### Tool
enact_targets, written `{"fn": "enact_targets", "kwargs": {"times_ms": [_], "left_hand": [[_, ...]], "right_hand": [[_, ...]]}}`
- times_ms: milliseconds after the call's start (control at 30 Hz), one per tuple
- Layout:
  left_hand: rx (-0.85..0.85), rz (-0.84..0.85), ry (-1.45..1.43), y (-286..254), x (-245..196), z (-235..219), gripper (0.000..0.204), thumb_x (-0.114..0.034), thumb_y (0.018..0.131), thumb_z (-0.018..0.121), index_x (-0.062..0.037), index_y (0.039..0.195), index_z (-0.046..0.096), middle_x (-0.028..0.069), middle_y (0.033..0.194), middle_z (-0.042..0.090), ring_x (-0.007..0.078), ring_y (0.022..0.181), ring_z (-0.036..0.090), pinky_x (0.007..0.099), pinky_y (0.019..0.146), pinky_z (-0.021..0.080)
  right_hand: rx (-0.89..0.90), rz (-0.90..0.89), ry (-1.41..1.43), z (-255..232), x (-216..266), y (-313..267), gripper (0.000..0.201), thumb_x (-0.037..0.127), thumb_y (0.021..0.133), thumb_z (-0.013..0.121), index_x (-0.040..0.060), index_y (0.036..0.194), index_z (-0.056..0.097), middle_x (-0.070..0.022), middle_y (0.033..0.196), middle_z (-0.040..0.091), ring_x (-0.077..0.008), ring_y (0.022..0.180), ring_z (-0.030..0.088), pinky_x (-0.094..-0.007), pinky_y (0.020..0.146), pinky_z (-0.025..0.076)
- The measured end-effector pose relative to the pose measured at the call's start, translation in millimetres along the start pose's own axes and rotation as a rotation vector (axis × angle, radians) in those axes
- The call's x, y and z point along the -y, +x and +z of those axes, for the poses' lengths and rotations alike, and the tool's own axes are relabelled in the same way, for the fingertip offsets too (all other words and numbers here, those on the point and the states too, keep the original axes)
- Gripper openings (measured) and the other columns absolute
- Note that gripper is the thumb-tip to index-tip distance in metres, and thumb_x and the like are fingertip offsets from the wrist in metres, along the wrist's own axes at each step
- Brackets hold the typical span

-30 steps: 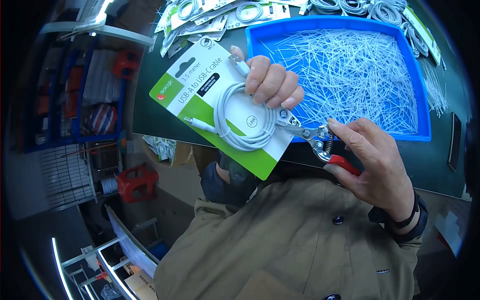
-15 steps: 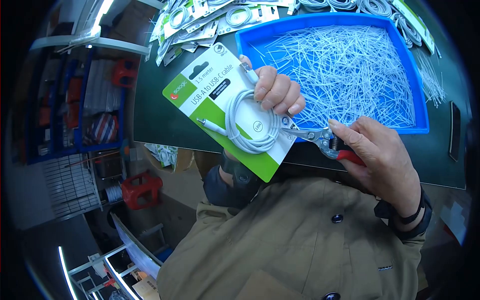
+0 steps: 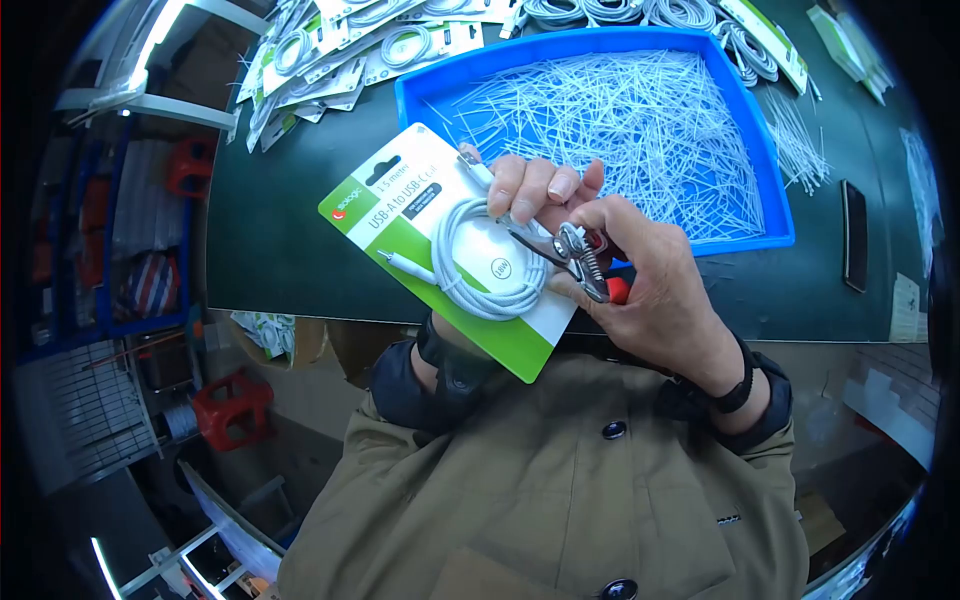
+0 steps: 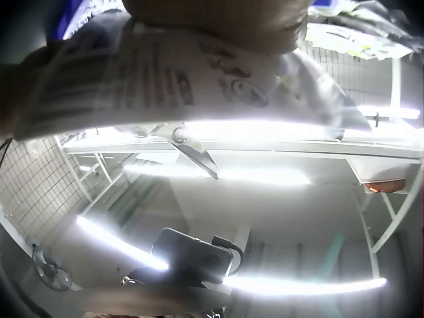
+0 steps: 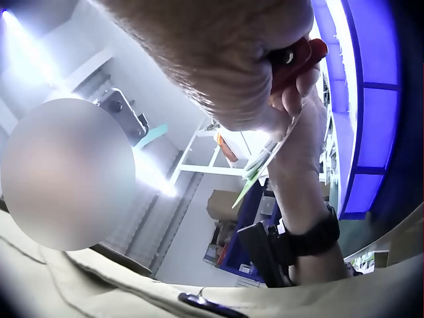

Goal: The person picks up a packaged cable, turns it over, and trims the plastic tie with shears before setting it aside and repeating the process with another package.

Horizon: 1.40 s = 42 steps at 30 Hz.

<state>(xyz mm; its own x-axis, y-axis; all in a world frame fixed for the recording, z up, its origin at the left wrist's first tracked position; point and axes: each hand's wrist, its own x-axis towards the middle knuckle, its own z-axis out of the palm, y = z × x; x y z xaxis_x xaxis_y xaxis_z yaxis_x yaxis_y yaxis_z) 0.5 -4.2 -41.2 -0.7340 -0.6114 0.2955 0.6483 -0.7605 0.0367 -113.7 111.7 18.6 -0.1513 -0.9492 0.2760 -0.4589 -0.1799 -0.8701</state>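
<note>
My left hand (image 3: 535, 190) holds a green and white packaging card (image 3: 520, 350) printed "USB-A to USB-C cable", its fingers at the card's upper right. Strapped on the card's front is a coiled white cable (image 3: 450, 270), a plug at each side. My right hand (image 3: 655, 270) grips red-handled snips (image 3: 575, 250) with a coil spring. Their blades point at the coil's upper right, close below my left fingers. In the left wrist view, a snips blade (image 4: 202, 159) sticks out below the card (image 4: 132, 86). The right wrist view shows the red handle (image 5: 291, 66) in my right hand.
A blue tray (image 3: 590, 42) full of thin white plastic strips (image 3: 640, 130) lies behind my hands. Carded cables (image 3: 350, 50) are piled at the back left, and coiled cables (image 3: 680, 12) at the back. A phone (image 3: 855, 235) and loose strips (image 3: 795, 140) lie at the right.
My right hand has moved left with the snips, bringing the blades from the card's right edge onto the coil's upper right. The head view has shifted, so the table appears further left.
</note>
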Motion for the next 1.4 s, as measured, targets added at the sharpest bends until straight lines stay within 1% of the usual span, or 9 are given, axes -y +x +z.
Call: {"fn": "enact_targets", "kwargs": {"times_ms": [167,333,700,833,900,1000,1100,1200,1400], "left_hand": [[-0.025,-0.065,0.015,-3.0,-2.8,2.8,0.057,-0.049,0.114,0.03,-0.0163,0.072,0.05,-0.0001,0.073,0.049,0.0217,0.089,0.052,0.0421,0.118,0.034],[-0.068,-0.015,0.147,1.7,-27.1,30.9,0.061,-0.051,0.114,0.026,-0.0173,0.069,0.05,-0.0014,0.067,0.047,0.0202,0.084,0.052,0.041,0.113,0.038],[-0.071,0.329,0.975,-127.8,-204.3,60.4,0.069,-0.054,0.115,0.019,-0.0112,0.075,0.056,0.0043,0.068,0.047,0.0236,0.075,0.051,0.0434,0.094,0.049],[-0.753,0.707,1.531,-204.0,-272.0,70.1,0.066,-0.053,0.114,0.033,-0.0029,0.081,0.06,0.0078,0.079,0.061,0.0227,0.083,0.062,0.0423,0.091,0.054],[-0.922,0.894,1.591,-209.9,-294.0,76.1,0.049,-0.04,0.114,0.044,-0.002,0.089,0.062,0.0066,0.082,0.062,0.0173,0.08,0.062,0.036,0.084,0.055],[-1.004,0.793,1.906,-157.2,-301.4,83.4,0.02,-0.02,0.107,0.059,-0.0013,0.101,0.063,0.0055,0.087,0.063,0.0126,0.08,0.061,0.0296,0.079,0.054],[-0.835,0.625,2.351,-84.8,-300.1,69.9,0.028,-0.003,0.095,0.073,-0.0033,0.121,0.063,0.0025,0.1,0.063,0.0105,0.086,0.062,0.0268,0.082,0.054],[-0.473,0.523,2.73,-10.7,-309.1,44.6,0.056,0.002,0.083,0.071,-0.0053,0.138,0.057,0.0138,0.124,0.064,0.0312,0.117,0.062,0.0391,0.099,0.052],[-0.039,0.373,3.147,97.7,-343.6,-8.1,0.078,-0.002,0.076,0.076,-0.0086,0.149,0.049,0.0152,0.138,0.057,0.0358,0.136,0.049,0.0459,0.116,0.041]], "right_hand": [[0.015,-0.037,-0.034,1.7,-4.8,0.3,0.035,0.007,0.083,0.085,0.0037,0.108,0.06,-0.0177,0.089,0.066,-0.0416,0.081,0.069,-0.0404,0.068,0.053],[0.014,0.036,-0.135,-14.2,-6.1,-5.0,0.033,-0.001,0.084,0.079,0.0024,0.109,0.058,-0.0168,0.085,0.064,-0.0347,0.075,0.068,-0.0404,0.066,0.052],[-0.246,0.104,-0.325,-61.3,-37.5,16.5,0.029,0.001,0.09,0.076,0.0008,0.113,0.057,-0.013,0.083,0.067,-0.025,0.072,0.066,-0.0378,0.067,0.051],[-0.207,0.189,-0.274,-68.7,-42.5,23.2,0.038,0.012,0.092,0.078,-0.0009,0.121,0.058,-0.0099,0.084,0.066,-0.021,0.073,0.063,-0.0358,0.07,0.05],[-0.152,0.276,-0.272,-72.6,-44.3,26.0,0.046,0.016,0.092,0.078,-0.0026,0.129,0.058,-0.0104,0.086,0.066,-0.021,0.076,0.062,-0.0362,0.072,0.051],[-0.127,0.257,-0.315,-70.3,-56.7,24.7,0.062,0.02,0.091,0.08,-0.0044,0.142,0.054,-0.0123,0.088,0.065,-0.0226,0.081,0.062,-0.0381,0.075,0.05],[-0.163,0.051,-0.408,-67.1,-59.8,22.5,0.066,0.02,0.09,0.081,-0.0057,0.144,0.054,-0.013,0.089,0.064,-0.0228,0.082,0.061,-0.0386,0.076,0.05],[-0.196,0.005,-0.391,-67.7,-56.9,18.3,0.057,0.019,0.09,0.081,-0.006,0.136,0.059,-0.0119,0.088,0.063,-0.0212,0.079,0.061,-0.0369,0.074,0.05],[-0.219,0.296,-0.159,-86.7,-47.1,1.1,0.031,0.017,0.098,0.073,0.0,0.122,0.063,-0.0018,0.082,0.056,-0.0101,0.071,0.06,-0.0266,0.065,0.049]]}}
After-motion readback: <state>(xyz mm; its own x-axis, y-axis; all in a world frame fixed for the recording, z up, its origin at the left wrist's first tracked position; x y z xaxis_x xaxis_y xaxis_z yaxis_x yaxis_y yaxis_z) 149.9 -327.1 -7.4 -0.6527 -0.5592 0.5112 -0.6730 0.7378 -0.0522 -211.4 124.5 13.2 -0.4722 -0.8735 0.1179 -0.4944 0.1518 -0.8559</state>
